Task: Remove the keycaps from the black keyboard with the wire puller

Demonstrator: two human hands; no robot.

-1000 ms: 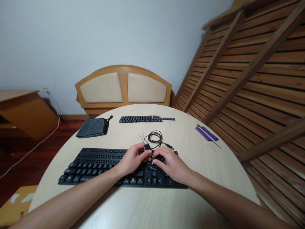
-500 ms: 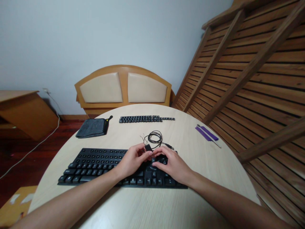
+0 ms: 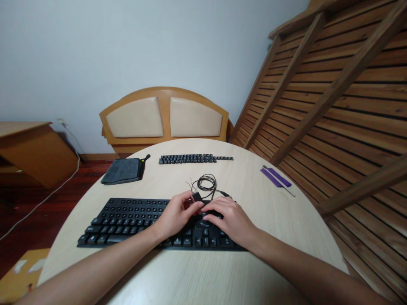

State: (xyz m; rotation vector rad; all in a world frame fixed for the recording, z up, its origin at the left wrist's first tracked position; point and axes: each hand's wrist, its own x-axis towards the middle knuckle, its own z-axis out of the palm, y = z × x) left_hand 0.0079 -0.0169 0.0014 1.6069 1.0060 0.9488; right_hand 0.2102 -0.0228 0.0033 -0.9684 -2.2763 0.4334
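Note:
A black keyboard [image 3: 140, 216] lies on the round table, with keycaps on its near rows and bare switches showing on its upper left rows. My left hand [image 3: 178, 212] is closed around a wire keycap puller with a black handle [image 3: 197, 196]; its wire prongs point away from me. Over the right part of the keyboard, my right hand [image 3: 230, 218] has thumb and index finger closed around a keycap [image 3: 203, 214]. The fingers partly hide that keycap, and I cannot tell whether it is seated. Just behind the hands, the keyboard's cable [image 3: 206, 182] lies coiled.
Rows of removed keycaps [image 3: 187, 159] stand at the table's far side. A folded grey cloth [image 3: 122, 170] lies at the left. On the right are purple strips [image 3: 276, 177] and a thin brush-like tool [image 3: 280, 182]. A slatted wooden panel [image 3: 337, 93] leans beyond the table's right edge.
My right index finger has come down closer to the thumb over the keycap, and the hand has shifted slightly left. My left hand with the keycap puller has barely moved.

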